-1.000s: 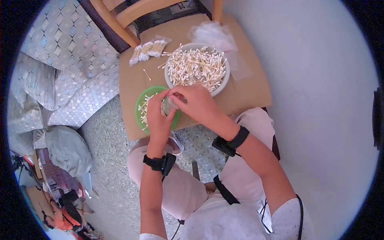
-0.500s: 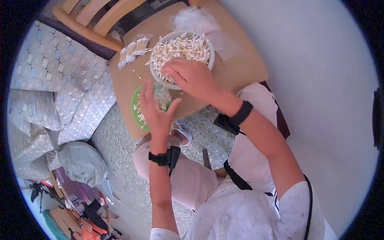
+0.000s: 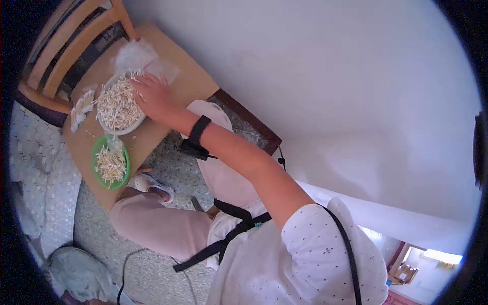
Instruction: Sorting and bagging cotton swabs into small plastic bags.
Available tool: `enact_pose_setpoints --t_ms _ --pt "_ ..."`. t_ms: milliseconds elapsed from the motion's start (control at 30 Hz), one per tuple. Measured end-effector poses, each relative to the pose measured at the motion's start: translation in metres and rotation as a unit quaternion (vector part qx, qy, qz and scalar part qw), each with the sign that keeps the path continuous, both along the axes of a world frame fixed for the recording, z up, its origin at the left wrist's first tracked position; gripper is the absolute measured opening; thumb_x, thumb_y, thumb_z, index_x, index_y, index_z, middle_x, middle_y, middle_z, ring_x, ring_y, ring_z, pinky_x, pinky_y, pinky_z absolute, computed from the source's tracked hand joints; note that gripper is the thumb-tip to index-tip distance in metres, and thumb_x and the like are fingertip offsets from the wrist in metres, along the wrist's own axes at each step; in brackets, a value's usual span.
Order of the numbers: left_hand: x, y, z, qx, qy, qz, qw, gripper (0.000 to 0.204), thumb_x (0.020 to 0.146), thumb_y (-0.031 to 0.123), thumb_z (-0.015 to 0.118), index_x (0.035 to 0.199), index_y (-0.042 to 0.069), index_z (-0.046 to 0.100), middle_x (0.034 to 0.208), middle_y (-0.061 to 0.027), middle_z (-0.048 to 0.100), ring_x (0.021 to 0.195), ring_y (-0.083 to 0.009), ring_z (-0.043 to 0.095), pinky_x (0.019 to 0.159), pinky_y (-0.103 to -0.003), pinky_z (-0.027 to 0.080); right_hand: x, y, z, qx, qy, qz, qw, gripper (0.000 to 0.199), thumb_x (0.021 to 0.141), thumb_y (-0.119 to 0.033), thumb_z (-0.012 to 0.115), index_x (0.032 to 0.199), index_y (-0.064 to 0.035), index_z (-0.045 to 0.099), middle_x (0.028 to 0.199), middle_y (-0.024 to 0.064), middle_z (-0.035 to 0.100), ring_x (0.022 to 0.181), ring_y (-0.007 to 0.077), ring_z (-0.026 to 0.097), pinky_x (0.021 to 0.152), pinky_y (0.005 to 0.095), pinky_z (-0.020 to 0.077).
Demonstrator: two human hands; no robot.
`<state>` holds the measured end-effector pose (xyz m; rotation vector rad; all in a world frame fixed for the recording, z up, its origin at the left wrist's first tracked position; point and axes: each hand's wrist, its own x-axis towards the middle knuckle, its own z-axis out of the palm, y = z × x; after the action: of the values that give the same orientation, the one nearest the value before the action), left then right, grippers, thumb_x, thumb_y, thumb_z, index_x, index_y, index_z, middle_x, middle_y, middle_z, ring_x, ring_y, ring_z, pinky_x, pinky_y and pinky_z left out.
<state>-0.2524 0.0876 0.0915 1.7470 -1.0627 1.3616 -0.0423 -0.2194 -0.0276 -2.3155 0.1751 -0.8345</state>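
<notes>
My right hand (image 3: 155, 97) lies over the right rim of a white bowl (image 3: 144, 118) heaped with cotton swabs (image 3: 118, 104). Its fingers are spread apart, with their tips at the swabs and close to clear plastic bags (image 3: 136, 55) beyond the bowl. I make out nothing held in it. Nearer to me, a green bowl (image 3: 125, 179) holds a smaller pile of swabs and a piece of clear plastic. Left of the white bowl lies a clear bag packed with swabs (image 3: 82, 109). My left hand is out of the picture.
The bowls stand on a brown board (image 3: 190, 81) beside a wooden chair back (image 3: 66, 56). A pale wall (image 3: 315, 76) rises on the right. My knees are at the board's near edge. A grey-green covered round thing (image 3: 81, 274) sits lower left; a single swab lies on the board.
The view has swung, so the board sits farther left. My left hand has left the picture from over the green bowl. My right hand has moved to the white bowl's right rim, fingers spreading.
</notes>
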Motion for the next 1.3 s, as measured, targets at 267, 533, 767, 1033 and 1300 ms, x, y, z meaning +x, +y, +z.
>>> enact_pose_setpoints --t_ms 267,533,767,1033,1300 --pt "-0.068 0.047 0.021 0.022 0.049 0.078 0.995 0.036 0.091 0.034 0.051 0.097 0.001 0.063 0.084 -0.0191 0.064 0.080 -0.0337 0.062 0.073 -0.045 0.048 -0.049 -0.012 0.001 -0.071 0.094 0.009 0.993 0.033 0.088 -0.022 0.052 0.114 -0.0016 0.055 0.116 0.0178 0.055 0.114 0.0360 0.047 0.100 0.0461 0.0346" --pt "-0.121 0.058 0.045 0.015 0.102 0.103 0.989 0.038 0.091 0.036 0.051 0.098 0.001 0.063 0.086 -0.0189 0.064 0.081 -0.0343 0.061 0.075 -0.046 0.047 -0.076 -0.035 -0.028 -0.184 0.151 -0.087 0.967 0.030 0.079 -0.024 0.059 0.100 -0.0038 0.063 0.103 0.0185 0.063 0.100 0.0351 0.057 0.082 0.0467 0.0457" --pt "-0.079 0.047 0.042 -0.019 0.051 0.032 0.998 0.039 0.090 0.037 0.051 0.099 0.001 0.063 0.087 -0.0186 0.064 0.083 -0.0348 0.061 0.076 -0.046 0.047 -0.077 -0.028 -0.023 -0.127 0.203 -0.127 0.963 0.021 0.076 -0.023 0.058 0.081 -0.0041 0.066 0.086 0.0169 0.064 0.081 0.0339 0.061 0.073 0.0448 0.0487" --pt "-0.006 0.028 0.052 -0.033 0.029 -0.155 0.987 0.040 0.090 0.039 0.051 0.100 0.002 0.063 0.089 -0.0184 0.064 0.084 -0.0354 0.061 0.078 -0.046 0.046 -0.067 -0.027 -0.048 -0.238 0.081 -0.207 0.945 0.021 0.069 -0.023 0.058 0.067 -0.0030 0.064 0.074 0.0173 0.061 0.073 0.0341 0.060 0.067 0.0462 0.0458" --pt "0.061 -0.020 0.044 -0.015 0.044 -0.352 0.935 0.042 0.090 0.040 0.052 0.101 0.002 0.063 0.091 -0.0182 0.064 0.086 -0.0361 0.061 0.079 -0.047 0.046 -0.040 0.021 -0.036 -0.164 0.261 -0.127 0.943 0.020 0.068 -0.027 0.057 0.062 -0.0105 0.067 0.065 0.0124 0.061 0.071 0.0303 0.058 0.067 0.0447 0.0425"
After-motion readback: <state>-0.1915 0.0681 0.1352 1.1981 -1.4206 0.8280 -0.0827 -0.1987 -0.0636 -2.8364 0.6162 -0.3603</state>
